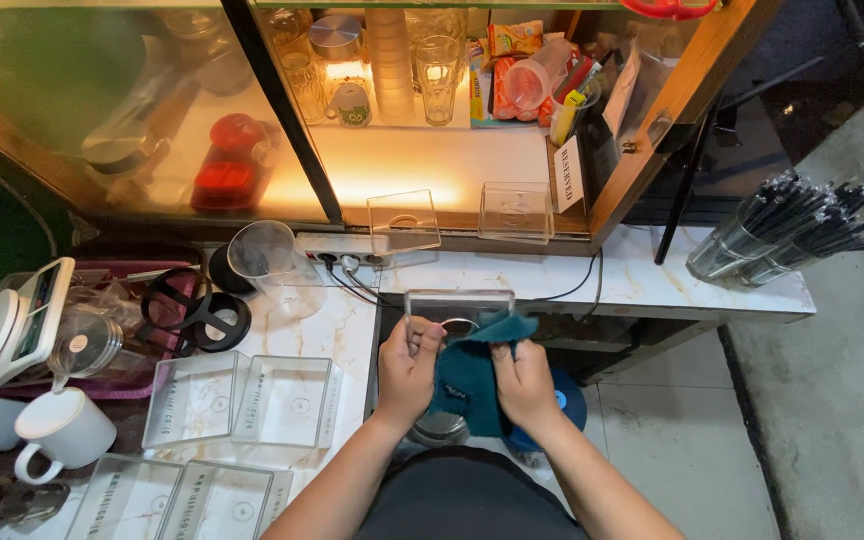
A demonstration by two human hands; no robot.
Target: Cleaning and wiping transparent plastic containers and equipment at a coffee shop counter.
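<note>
Counter [642, 285]: a pale marble-patterned surface is seen from above, running left to right below a lit glass cabinet [432, 150].

Clear stand [459, 305]: a transparent plastic sign holder is held up in front of the body, just off the counter's front edge and between both hands. It is judged to be light, stiff and smooth, so likely slippery when wet and easily scratched or cracked if squeezed hard. It is best gripped by its side edges, with thumb on one face and fingers behind.

Look of the stand: a flat, see-through rectangle with rounded upper corners is shown; a faint round mark shows through near its lower middle. Its bottom part is hidden by the cloth.

Cloth [470, 378]: a dark teal rag, soft and limp, is bunched against the stand's lower right and hangs down between the wrists. It is judged easy to grip anywhere.

Left hand [409, 368]: it is closed on the stand's left edge, the thumb pressed on the near face.

Right hand [524, 384]: it is closed around the cloth, pressing it against the stand.

More stands [242, 398]: several matching clear holders are laid flat on the counter to the left.

White mug [60, 430]: it is set near the left edge, below a kitchen scale [14, 325].

Black straws [802, 225]: a bundle is held in a clear container at far right.
</note>
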